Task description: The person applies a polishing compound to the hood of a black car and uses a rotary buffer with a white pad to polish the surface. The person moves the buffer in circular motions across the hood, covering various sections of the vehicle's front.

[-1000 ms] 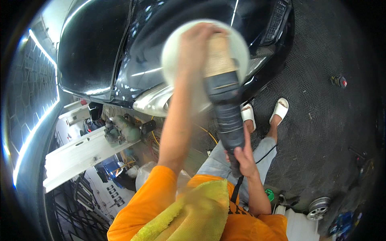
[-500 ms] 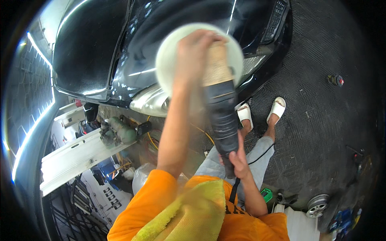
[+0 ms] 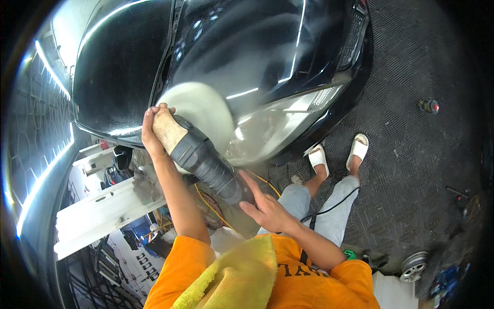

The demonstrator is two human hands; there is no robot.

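Observation:
I hold a dark rotary polisher (image 3: 206, 162) against a glossy black car (image 3: 247, 56). Its white round pad (image 3: 203, 110) spins on the hood edge beside the headlight (image 3: 280, 121). My left hand (image 3: 154, 129) is shut around the tan-wrapped head of the polisher, just behind the pad. My right hand (image 3: 265, 206) grips the rear end of its body, where a black cord (image 3: 329, 206) leaves toward my legs. A yellow cloth (image 3: 239, 280) lies over my orange shirt at the shoulder.
My feet in white slippers (image 3: 339, 152) stand on dark textured floor mats (image 3: 411, 170). A small red-capped bottle (image 3: 429, 106) lies on the floor at right. A wheel rim (image 3: 414, 265) sits lower right. A white bench with clutter (image 3: 103, 206) is at lower left.
The polisher and pad have swung left and lower in view, from the middle of the hood to its edge by the headlight. Both hands stayed on the tool.

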